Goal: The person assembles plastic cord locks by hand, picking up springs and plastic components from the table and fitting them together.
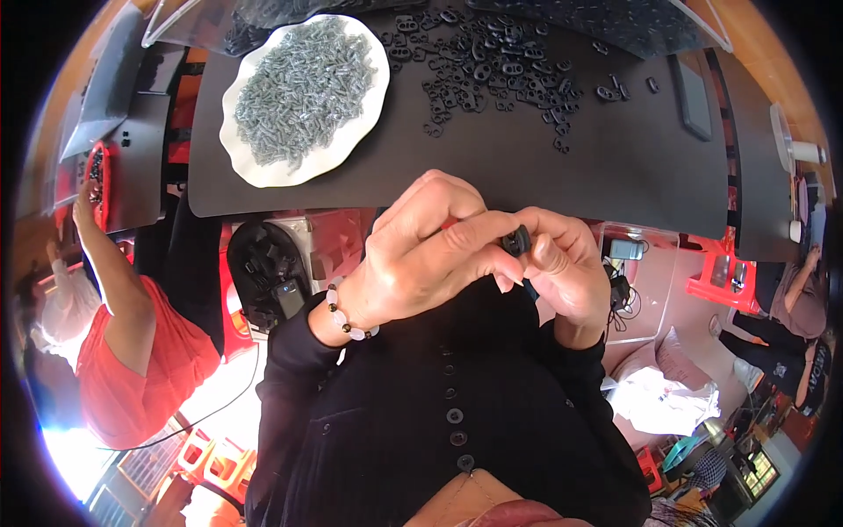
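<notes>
Just past the near edge of the table, my two hands meet in front of my chest. A small black plastic part [516,241] is pinched between the fingertips of both. My left hand [421,250], with a beaded bracelet at the wrist, grips it from the left with thumb and forefinger. Around its right side close the thumb and fingers of my right hand [566,268]. On the table beyond lies a loose pile of black plastic pieces [492,66], some with round holes. To its left, a white wavy-rimmed plate [235,145] holds a heap of small grey springs [303,92].
Clear-walled bins of black parts [597,22] stand along the far side of the dark table [615,167]. A grey flat box-shaped object [692,97] lies at the right. A black bag [263,272] sits below the left edge. A person in red [145,369] works at the left.
</notes>
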Demonstrator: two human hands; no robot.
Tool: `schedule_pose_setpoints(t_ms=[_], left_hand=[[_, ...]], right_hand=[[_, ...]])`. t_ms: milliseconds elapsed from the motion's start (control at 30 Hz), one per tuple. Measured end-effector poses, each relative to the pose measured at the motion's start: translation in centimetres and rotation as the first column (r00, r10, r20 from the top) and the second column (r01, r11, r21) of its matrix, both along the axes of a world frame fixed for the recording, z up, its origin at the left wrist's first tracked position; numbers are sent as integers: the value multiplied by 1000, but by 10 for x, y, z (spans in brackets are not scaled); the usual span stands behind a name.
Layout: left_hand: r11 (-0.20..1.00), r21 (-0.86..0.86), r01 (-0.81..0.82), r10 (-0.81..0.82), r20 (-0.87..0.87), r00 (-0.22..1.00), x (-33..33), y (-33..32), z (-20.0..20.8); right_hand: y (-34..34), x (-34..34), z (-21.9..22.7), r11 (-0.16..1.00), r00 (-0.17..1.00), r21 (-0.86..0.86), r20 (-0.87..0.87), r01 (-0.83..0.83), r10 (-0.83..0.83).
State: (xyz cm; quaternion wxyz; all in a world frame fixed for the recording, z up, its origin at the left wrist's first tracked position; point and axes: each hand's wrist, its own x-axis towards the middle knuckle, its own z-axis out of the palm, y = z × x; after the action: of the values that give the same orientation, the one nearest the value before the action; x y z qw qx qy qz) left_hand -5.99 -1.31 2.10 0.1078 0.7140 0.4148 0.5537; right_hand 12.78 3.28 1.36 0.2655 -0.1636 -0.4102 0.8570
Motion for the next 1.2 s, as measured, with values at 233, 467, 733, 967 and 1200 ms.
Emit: schedule_pose_setpoints(t_ms=[233, 467, 733, 967, 1200], left_hand=[[996, 30, -85, 87, -69, 994, -4, -4, 6], [995, 32, -94, 96, -78, 992, -8, -5, 5], [996, 25, -84, 86, -80, 993, -10, -8, 5], [992, 8, -128, 127, -166, 978, -28, -3, 19], [700, 459, -548, 710, -358, 607, -150, 53, 119]], right_hand=[[0, -3, -12, 1000, 1000, 3, 21, 17, -17], [-3, -9, -16, 999, 999, -9, 23, 35, -35], [-3, -12, -16, 999, 999, -22, -3, 39, -39], [-5, -18, -7, 998, 998, -36, 20, 59, -58], [-3, -12, -6, 989, 993, 138, 91, 61, -74]])
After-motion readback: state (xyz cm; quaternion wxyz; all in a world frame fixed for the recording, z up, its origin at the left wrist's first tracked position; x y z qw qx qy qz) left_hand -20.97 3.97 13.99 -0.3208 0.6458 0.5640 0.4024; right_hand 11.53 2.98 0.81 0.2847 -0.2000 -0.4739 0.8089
